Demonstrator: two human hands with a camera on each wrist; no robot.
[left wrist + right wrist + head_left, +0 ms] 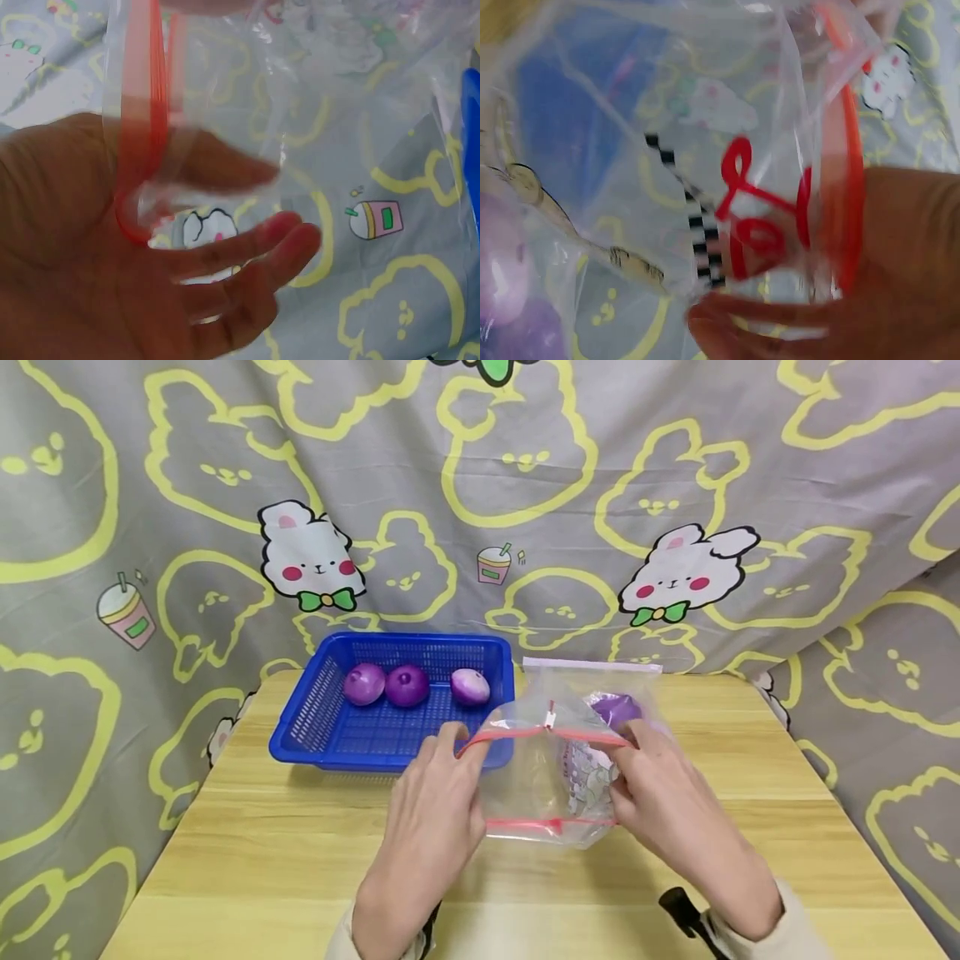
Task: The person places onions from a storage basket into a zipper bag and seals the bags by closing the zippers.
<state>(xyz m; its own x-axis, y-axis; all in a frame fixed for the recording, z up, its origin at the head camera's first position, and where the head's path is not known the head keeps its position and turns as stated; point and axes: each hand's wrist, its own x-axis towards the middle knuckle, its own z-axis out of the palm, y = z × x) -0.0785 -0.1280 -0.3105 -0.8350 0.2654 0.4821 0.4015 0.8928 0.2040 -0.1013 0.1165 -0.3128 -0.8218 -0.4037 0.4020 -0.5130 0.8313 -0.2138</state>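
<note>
A clear zip bag with red zip strips is held up over the table, its mouth spread wide toward me. My left hand grips the left end of the mouth, and the red strip bends around between thumb and fingers in the left wrist view. At the right end, my right hand holds the rim. Red lettering and a black-and-white checked print show on the bag in the right wrist view. Nothing is visible inside the opened mouth. Part of the right hand's grip is hidden by plastic.
Behind my left hand stands a blue plastic basket with a purple onion, a darker onion and a paler onion. Another zip bag lies behind the held one, with purple onion in it. A patterned cloth hangs behind the table.
</note>
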